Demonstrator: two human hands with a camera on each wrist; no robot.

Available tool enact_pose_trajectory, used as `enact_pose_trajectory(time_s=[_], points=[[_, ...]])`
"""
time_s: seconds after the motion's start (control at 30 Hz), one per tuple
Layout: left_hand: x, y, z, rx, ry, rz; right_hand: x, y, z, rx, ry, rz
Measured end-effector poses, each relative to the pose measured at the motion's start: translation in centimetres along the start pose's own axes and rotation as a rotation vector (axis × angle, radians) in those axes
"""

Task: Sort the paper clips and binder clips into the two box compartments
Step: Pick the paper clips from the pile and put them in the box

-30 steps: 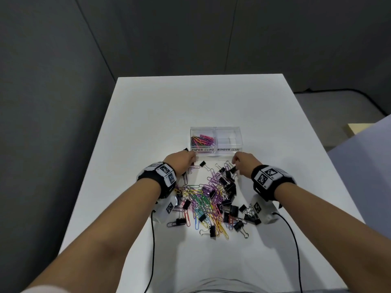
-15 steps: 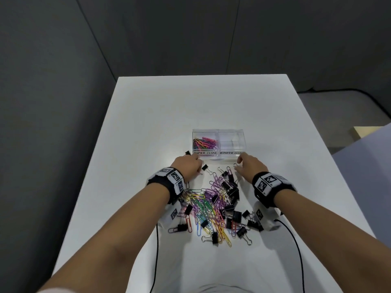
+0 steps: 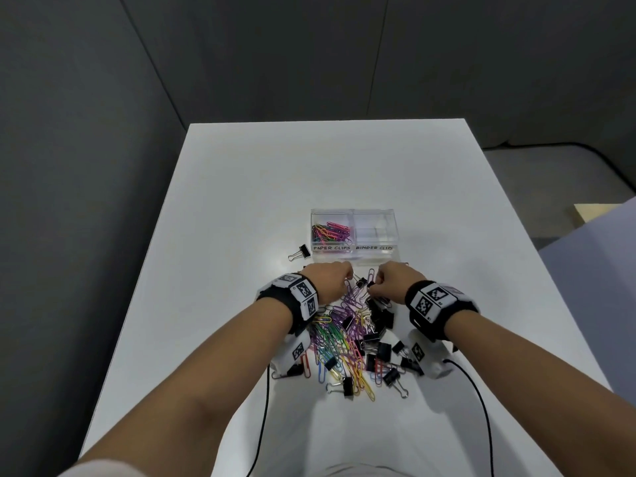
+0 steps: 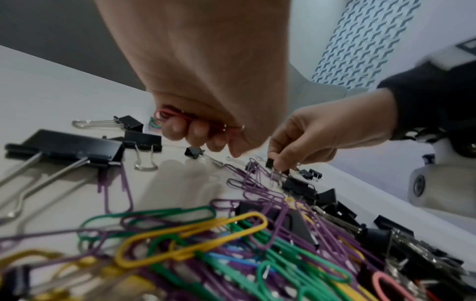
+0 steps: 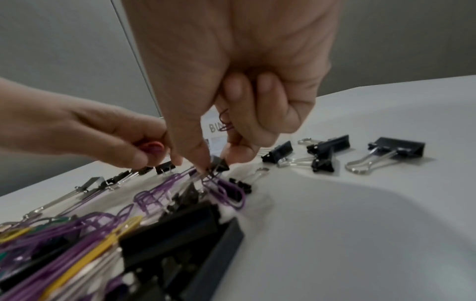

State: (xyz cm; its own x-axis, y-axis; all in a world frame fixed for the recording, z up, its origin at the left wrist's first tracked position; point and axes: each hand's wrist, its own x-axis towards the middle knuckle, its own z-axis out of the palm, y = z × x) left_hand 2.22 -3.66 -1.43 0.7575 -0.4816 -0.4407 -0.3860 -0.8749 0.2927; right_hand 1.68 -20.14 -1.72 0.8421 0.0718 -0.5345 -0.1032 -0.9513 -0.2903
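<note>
A clear two-compartment box [image 3: 354, 212] stands beyond the pile; its left part, labelled PAPER CLIPS, holds coloured paper clips [image 3: 331, 231], and the right part, labelled BINDER CLIPS, looks bare. The mixed pile [image 3: 354, 339] of clips lies between my wrists. At the pile's far end my left hand [image 3: 346, 278] keeps red paper clips [image 4: 171, 114] in its curled fingers. Close beside it, my right hand [image 3: 377, 282] pinches a small black binder clip [image 5: 219, 163] between thumb and forefinger, with a purple paper clip [image 5: 224, 122] tucked under its other fingers.
One black binder clip [image 3: 300, 252] lies alone left of the box. Several more binder clips [image 5: 327, 152] lie on the white table [image 3: 241, 201] right of my right hand. Cables run from both wrists toward the near edge.
Both hands have drawn inward to the far end of the pile and now sit close together. The right hand has closed on a small binder clip.
</note>
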Motion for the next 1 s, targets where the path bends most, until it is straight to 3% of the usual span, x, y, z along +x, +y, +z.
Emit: enact_pose_trajectory(time_s=[0.27,0.37,0.47,0.57,1.0], points=[[1.1,-0.3,0.7,0.186,-0.012,0.082,-0.2,1.3,-1.4,-0.122,0.101,0.069],[1.2,0.0,0.4,0.22,-0.002,0.094,-0.2,1.2,-1.2,-0.13,0.161,-0.036],[1.2,0.1,0.2,0.295,-0.014,0.111,-0.1,0.5,-0.6,-0.27,0.111,-0.219],[1.1,-0.1,0.1,0.32,-0.024,0.12,0.1,0.4,0.0,-0.419,0.077,-0.297],[0.7,-0.3,0.3,0.202,-0.073,0.008,0.0,1.0,0.6,-0.497,0.105,-0.28]])
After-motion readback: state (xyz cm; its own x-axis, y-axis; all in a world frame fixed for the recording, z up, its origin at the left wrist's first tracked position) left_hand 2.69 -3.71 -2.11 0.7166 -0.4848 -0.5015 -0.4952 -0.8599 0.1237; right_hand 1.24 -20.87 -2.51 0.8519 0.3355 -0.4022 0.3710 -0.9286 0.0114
